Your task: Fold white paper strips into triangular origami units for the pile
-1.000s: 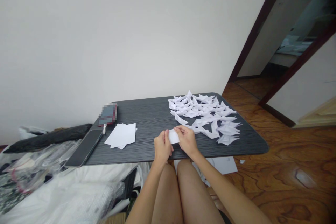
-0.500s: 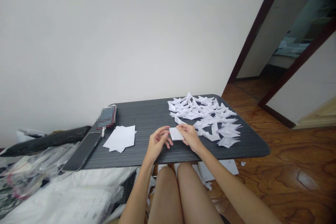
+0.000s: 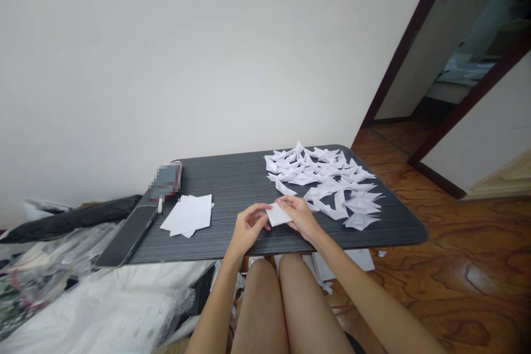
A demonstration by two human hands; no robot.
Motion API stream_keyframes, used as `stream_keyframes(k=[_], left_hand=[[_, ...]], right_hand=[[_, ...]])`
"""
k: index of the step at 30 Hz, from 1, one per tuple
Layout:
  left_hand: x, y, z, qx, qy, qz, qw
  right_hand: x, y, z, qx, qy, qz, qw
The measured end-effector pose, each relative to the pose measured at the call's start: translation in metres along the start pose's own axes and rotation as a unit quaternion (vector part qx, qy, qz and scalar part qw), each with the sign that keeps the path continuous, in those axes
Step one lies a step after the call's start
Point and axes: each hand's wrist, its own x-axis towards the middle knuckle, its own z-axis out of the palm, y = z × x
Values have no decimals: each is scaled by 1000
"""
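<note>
A small folded piece of white paper (image 3: 279, 214) is held just above the front edge of the dark table. Its right end is pinched between the thumb and fingers of my right hand (image 3: 301, 217). At the paper's left edge, the curled fingertips of my left hand (image 3: 249, 228) close on the corner. Folded white paper boats (image 3: 327, 168) lie in a crowded group beyond and to the right of my hands. To the left rests a loose stack of white paper sheets (image 3: 189, 214).
The dark grey table (image 3: 224, 177) stands against a white wall. On its left side are a black phone-like slab (image 3: 130, 235) and a blurred-out device (image 3: 166, 181). Plastic-wrapped bundles (image 3: 112, 310) lie at lower left; paper scraps (image 3: 360, 259) are on the wooden floor.
My left fingers have closed in from beside the folded paper onto its left edge. The paper has tilted slightly, while my right hand keeps its pinch. The view has shifted a little.
</note>
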Motion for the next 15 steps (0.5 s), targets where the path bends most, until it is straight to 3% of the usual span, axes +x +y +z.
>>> stream_keyframes(k=[6, 11, 15], left_hand=[[-1, -2, -1, 23, 32, 2, 999], [-2, -6, -3, 101, 91, 32, 990], [-2, -10, -1, 146, 128, 57, 979]], right_hand=[[-2, 0, -2, -60, -34, -22, 997], [-7, -5, -7, -150, -42, -161, 975], [-9, 1, -11, -180, -57, -192, 963]])
